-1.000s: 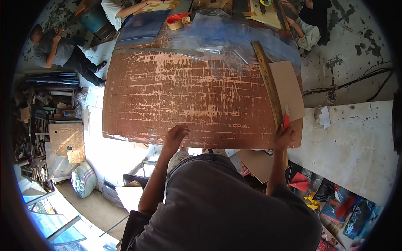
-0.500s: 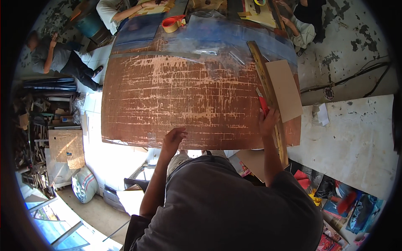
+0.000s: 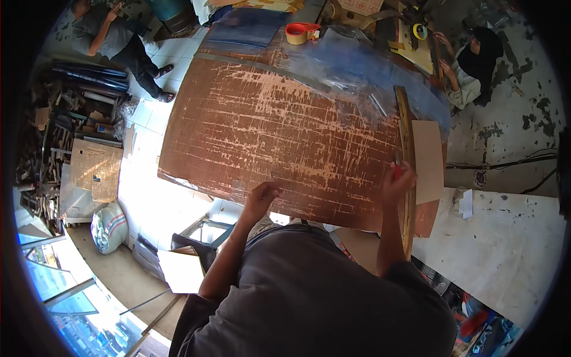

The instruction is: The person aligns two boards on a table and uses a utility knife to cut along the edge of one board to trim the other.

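My right hand [image 3: 398, 187] is closed around a red utility knife [image 3: 398, 172], above the right side of the scored brown work board [image 3: 208, 149]. Close beside that hand lies a long, worn wooden bar [image 3: 404, 119] that reaches past the board's front edge. A rectangle of tan board [image 3: 428, 160] is just right of the bar. Near the front edge, my left hand [image 3: 260, 199] has its thumb and fingers pinched together; whatever is between them is too small to make out.
Toward the back are a red tape dispenser [image 3: 301, 33], a long metal strip [image 3: 262, 66] and clear-blue plastic sheets [image 3: 351, 59]. Co-workers [image 3: 473, 71] are around the far side. A pale tabletop [image 3: 493, 238] stands at right; a white sack [image 3: 110, 228] sits on the left floor.
The view has turned, so the board now appears tilted. My right hand has pulled the knife in closer, its blade pointing up the bar. The left hand remains pinched near the front edge.
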A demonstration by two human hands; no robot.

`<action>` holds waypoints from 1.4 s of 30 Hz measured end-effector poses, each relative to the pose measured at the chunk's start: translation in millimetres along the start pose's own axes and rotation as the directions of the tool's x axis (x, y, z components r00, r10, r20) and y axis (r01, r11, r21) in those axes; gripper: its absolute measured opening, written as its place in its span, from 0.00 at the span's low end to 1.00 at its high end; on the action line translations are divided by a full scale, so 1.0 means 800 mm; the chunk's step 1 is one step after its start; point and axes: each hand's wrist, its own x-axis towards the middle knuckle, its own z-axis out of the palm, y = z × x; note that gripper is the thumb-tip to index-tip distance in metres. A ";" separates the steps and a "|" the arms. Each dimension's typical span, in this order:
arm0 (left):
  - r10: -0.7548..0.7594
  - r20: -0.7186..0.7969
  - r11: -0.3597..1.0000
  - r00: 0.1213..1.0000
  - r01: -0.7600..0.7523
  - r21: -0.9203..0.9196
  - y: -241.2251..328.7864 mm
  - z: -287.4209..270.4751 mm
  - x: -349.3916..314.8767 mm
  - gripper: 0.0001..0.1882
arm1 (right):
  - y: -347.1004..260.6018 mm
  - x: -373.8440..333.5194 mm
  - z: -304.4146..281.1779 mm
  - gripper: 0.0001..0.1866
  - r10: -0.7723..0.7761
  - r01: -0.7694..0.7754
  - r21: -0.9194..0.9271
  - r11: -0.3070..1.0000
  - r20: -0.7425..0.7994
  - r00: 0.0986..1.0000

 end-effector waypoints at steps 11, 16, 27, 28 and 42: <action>0.072 -0.031 0.988 0.997 -0.067 0.141 -0.016 -0.038 -0.014 0.12 | -0.242 0.136 0.290 0.20 -0.550 0.473 0.304 0.827 0.260 0.794; 0.058 -0.110 0.998 0.992 -0.054 0.042 -0.021 -0.069 -0.015 0.13 | -0.301 0.148 0.312 0.22 -0.465 0.502 0.071 0.862 0.507 0.726; 0.038 -0.023 0.999 0.999 -0.037 0.027 0.001 -0.094 0.028 0.11 | -0.257 0.115 0.208 0.11 -0.324 0.227 0.238 0.944 0.547 0.772; 0.047 0.018 0.998 0.999 -0.048 0.032 0.003 -0.093 0.031 0.11 | -0.243 0.107 0.184 0.10 -0.282 0.166 0.254 0.953 0.542 0.792; -0.109 0.298 0.986 0.948 0.064 0.156 0.028 -0.024 0.070 0.13 | 0.099 -0.069 -0.147 0.11 0.389 -0.388 0.055 0.920 0.002 0.921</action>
